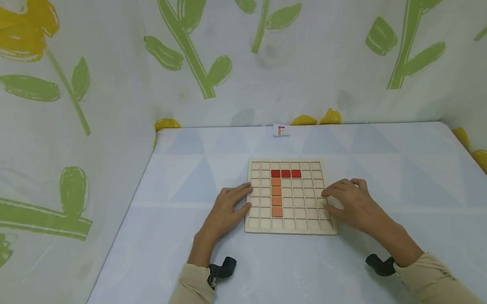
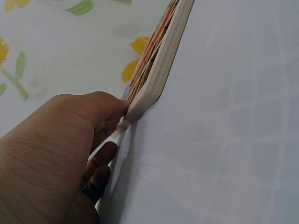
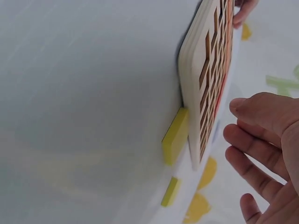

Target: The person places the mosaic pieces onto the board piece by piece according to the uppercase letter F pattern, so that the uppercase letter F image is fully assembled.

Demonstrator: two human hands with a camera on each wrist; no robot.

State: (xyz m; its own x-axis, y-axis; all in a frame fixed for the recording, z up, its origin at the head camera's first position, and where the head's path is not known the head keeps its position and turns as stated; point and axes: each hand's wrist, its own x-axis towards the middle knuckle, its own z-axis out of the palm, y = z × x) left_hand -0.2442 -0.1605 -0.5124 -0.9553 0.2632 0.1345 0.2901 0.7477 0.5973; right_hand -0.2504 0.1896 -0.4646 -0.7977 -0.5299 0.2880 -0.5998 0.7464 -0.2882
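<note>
A square wooden grid board (image 1: 305, 195) lies on the table, with its rows of small cells facing up. Three red tiles (image 1: 286, 173) form a short row near its far side. Several orange tiles (image 1: 276, 196) run down from the leftmost red one. My left hand (image 1: 225, 212) rests against the board's left edge, thumb and fingertips touching it. Over the right edge hovers my right hand (image 1: 353, 205), fingers loosely bent and holding nothing. In the right wrist view, a yellow tile (image 3: 174, 137) leans by the board's edge and another yellow tile (image 3: 170, 192) lies beyond; the head view hides both.
A small card (image 1: 281, 129) printed with a coloured grid pattern lies at the table's back edge. Flower-patterned cloth walls (image 1: 112, 84) stand behind and beside the table (image 1: 292, 281). A dark wrist camera (image 1: 223, 268) sits on the left wrist, another camera (image 1: 379, 265) on the right.
</note>
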